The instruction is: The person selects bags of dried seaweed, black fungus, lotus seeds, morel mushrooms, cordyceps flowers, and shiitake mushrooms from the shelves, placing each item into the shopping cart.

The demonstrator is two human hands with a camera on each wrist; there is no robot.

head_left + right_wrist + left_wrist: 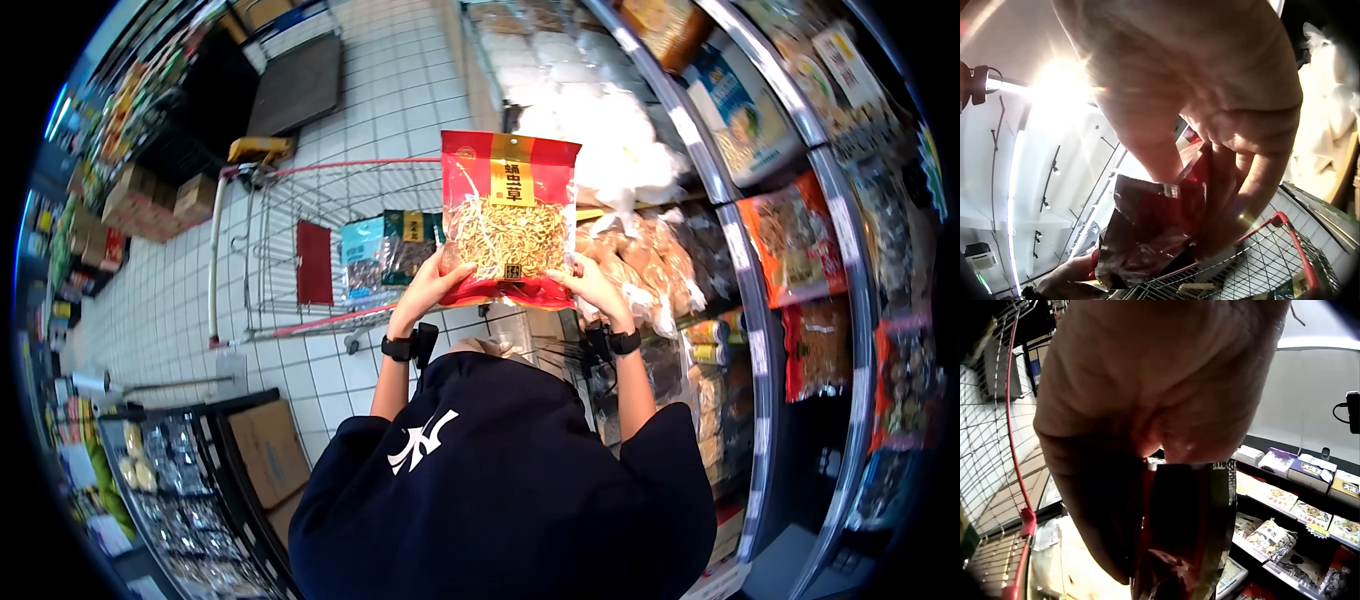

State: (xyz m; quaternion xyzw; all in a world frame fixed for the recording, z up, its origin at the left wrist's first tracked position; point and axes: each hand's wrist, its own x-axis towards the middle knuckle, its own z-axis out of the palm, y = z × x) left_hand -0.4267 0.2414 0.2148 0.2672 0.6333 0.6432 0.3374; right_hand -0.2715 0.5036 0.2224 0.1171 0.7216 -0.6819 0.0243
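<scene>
"Left hand (428, 288) and right hand (597, 289) are pinching the red packet (465, 165) between them, low on its sides."

"Handling?"

"I'm judging it light, soft, slippery, its contents (508, 238) crushable; I'm favouring those lower edges."

"What's escaping you?"

"Its back is hiding from my head view; shadow is swallowing detail below my left-wrist grip."
</scene>
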